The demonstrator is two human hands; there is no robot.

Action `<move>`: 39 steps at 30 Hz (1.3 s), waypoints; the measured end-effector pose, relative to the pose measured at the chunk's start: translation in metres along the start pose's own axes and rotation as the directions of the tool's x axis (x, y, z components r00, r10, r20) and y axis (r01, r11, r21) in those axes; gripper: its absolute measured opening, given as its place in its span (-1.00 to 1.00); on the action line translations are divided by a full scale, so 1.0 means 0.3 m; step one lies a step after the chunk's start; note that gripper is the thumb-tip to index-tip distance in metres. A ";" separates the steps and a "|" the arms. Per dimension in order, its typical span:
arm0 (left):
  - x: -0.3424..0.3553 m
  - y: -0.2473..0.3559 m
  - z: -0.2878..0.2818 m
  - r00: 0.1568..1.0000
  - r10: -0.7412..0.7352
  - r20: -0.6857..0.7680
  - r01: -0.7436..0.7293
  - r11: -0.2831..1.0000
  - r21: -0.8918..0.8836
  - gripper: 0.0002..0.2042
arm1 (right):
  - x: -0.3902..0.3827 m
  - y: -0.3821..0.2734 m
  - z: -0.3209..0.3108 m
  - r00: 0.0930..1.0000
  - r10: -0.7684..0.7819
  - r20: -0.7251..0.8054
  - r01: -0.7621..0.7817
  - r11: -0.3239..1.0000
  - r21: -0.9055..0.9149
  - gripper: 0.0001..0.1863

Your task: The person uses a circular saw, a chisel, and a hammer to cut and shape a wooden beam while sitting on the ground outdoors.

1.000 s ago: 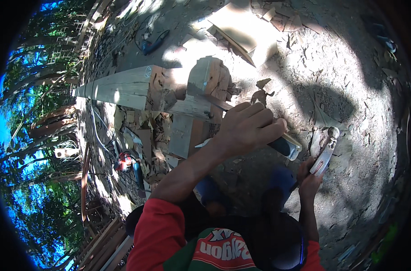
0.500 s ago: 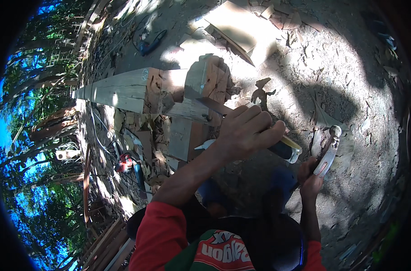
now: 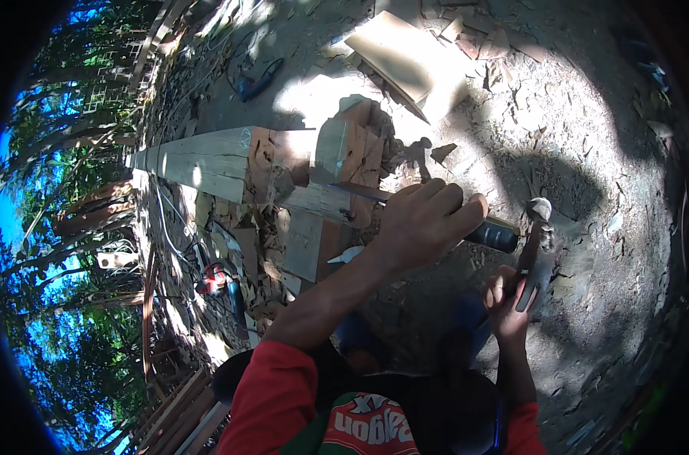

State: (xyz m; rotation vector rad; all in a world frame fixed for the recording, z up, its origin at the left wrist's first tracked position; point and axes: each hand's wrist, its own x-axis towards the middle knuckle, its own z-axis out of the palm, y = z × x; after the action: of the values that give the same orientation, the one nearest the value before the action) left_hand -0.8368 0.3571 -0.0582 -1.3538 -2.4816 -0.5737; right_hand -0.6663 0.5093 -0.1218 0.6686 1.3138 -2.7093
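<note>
My left hand [image 3: 424,231] is closed round a chisel [image 3: 494,234] whose dark handle end sticks out to the right of the fist. Its flat blade points left and meets the shaded, cut end of a thick wooden beam [image 3: 200,158]. Lower right, my right hand [image 3: 509,311] grips a claw hammer [image 3: 540,220]. The hammer's striking face is up near the chisel's butt, with a small gap between them. Fingers cover the middle of the chisel, and the hammer's handle is mostly hidden.
A shorter wood block [image 3: 303,243] lies just below the beam. Beyond are a pale board [image 3: 394,53] and a blue corded power tool [image 3: 246,87]. A red and blue power tool [image 3: 217,279] rests at left among wood chips. Stacked planks [image 3: 181,409] stand lower left.
The hammer has swung left, nearer the chisel's butt, and its head has turned. The chisel handle has rolled slightly in my left hand. The whole view has shifted a little.
</note>
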 end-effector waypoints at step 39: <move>-0.124 -0.134 -0.081 0.980 -0.199 0.033 0.196 0.978 0.074 -0.70 | 0.063 0.062 0.036 0.988 0.153 0.034 -0.156 0.944 0.292 -0.29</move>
State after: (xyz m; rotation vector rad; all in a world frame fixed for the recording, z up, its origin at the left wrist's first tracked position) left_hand -0.8500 0.2987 -0.0603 -1.1113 -2.6610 -0.4994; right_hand -0.6829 0.4919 -0.1372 0.7434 0.8206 -2.7956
